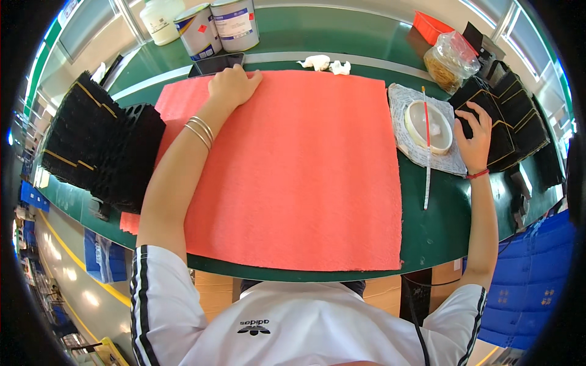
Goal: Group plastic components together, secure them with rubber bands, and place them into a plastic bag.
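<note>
While the left hand (234,85) lies flat and open on the rough coral-red mat (293,171), the right hand (475,135) grips a black tray stack (506,119).

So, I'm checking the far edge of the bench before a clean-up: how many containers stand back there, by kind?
Metal cans with blue-and-white labels: 2
White plastic jug: 1
Clear bag of tan bits: 1
Red bin: 1
Total: 5
The left hand lies flat on the red mat; the right hand touches the black stack.
</note>
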A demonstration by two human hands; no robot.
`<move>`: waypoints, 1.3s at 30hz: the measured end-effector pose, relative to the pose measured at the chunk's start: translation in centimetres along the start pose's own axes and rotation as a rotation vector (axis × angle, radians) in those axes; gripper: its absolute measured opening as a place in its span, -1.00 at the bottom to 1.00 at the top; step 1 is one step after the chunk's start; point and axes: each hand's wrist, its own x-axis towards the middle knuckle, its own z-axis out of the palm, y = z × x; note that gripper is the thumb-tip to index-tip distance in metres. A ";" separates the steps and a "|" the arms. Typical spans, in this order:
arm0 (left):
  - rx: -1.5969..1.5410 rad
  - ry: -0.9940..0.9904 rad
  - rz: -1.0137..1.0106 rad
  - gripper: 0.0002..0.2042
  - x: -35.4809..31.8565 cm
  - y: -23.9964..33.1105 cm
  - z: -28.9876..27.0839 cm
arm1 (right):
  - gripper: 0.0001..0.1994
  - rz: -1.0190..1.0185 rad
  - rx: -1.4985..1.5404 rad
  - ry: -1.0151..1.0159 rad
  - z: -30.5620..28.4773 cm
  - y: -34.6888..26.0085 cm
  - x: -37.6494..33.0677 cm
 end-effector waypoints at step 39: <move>-0.548 0.299 0.343 -0.60 3.4 1.1 1.1 | -0.85 0.156 0.131 0.628 -18.1 -2.0 -13.3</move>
